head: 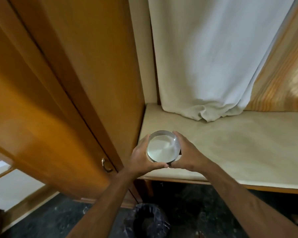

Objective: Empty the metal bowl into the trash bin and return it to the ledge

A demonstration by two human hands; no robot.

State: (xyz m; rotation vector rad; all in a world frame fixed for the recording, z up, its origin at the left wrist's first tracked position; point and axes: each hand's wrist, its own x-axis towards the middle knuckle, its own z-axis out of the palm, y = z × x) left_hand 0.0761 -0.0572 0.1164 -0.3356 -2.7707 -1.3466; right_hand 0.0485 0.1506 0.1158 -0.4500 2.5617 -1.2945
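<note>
Head view: metal bowl (163, 148) cupped between left hand (141, 158) and right hand (187, 154), both gripping it, above ledge (239, 146).

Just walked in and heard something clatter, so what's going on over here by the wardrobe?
A person is holding a metal bowl between both hands, the left hand and the right hand cupped around its sides, over the near corner of the pale ledge beside the wooden wardrobe. The bowl looks empty inside. A trash bin lined with a dark bag stands on the floor just below. A white curtain hangs down onto the back of the ledge.
</note>
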